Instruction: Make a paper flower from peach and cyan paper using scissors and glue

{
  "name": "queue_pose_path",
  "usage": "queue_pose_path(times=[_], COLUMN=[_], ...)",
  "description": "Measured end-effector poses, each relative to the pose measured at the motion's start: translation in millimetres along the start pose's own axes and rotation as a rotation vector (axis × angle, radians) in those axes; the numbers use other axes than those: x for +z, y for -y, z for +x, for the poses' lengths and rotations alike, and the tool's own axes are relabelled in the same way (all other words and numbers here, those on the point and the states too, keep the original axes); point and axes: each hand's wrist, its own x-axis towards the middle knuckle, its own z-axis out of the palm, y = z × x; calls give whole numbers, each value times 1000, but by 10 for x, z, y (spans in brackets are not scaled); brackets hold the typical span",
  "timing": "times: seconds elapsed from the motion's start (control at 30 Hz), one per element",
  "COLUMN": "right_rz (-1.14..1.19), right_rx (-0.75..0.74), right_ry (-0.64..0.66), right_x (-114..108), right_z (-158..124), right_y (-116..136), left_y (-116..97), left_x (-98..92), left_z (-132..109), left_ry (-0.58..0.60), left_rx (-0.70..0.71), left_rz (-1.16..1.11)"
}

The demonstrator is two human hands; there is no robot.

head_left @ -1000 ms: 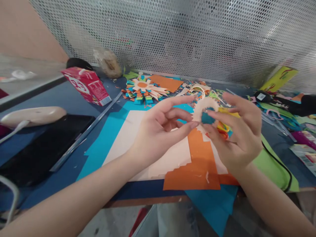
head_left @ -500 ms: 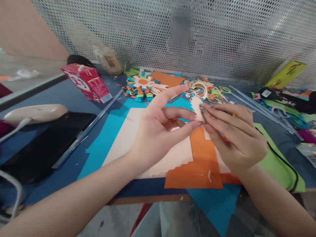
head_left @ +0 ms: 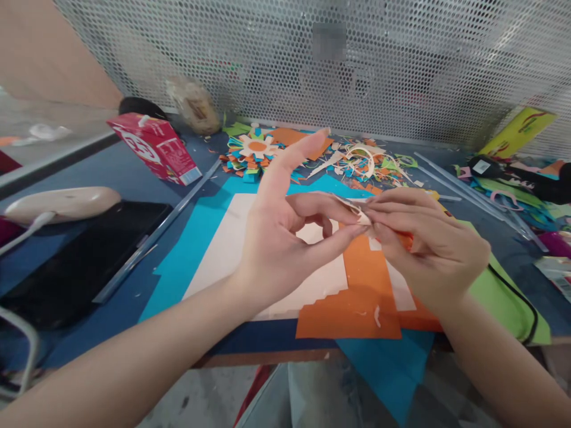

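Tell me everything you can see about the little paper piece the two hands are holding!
The little paper piece is cream-coloured, thin and fringed along one edge, like cut craft paper. Most of it is hidden by fingers. It lies nearly flat in the air above the orange sheet, not touching the table. The left hand pinches it between thumb and middle finger, index finger raised. The right hand pinches its other end with its fingertips.

Our left hand [head_left: 285, 238] and right hand [head_left: 428, 249] pinch a cream paper cutout [head_left: 357, 208] above orange paper [head_left: 361, 297] on the table [head_left: 111, 172].
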Motion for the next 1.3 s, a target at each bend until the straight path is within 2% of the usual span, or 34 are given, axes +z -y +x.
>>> queue_pose_path(times=[0.3,0.43,0.53,0.63,0.8,0.93,1.2,1.3], right_rz=[2,-76,-122,-154,-110,-79,-225,-253], right_rx=[-66,-62,-123,-165,-150,-181,-341,-360], right_ry=[16,-17,-34,17,136,124,141,136], right_x=[-22,-26,-39,-54,-74,-88,-151,-161], right_z=[11,8,-10,-8,55,82,82,85], right_y=[12,-3,-32,-29,16,-4,-36,-38], left_y=[-3,8,23,44,68,69,32,17], left_x=[-29,-36,-32,-31,-52,-67,-53,-37], left_z=[-16,-40,-44,-37,-20,-22,-30,-21], left_ry=[9,-5,7,17,27,54,56,72], left_rx=[-20,9,23,92,192,230,143,128], left_rz=[56,106,137,178,284,355,228,162])
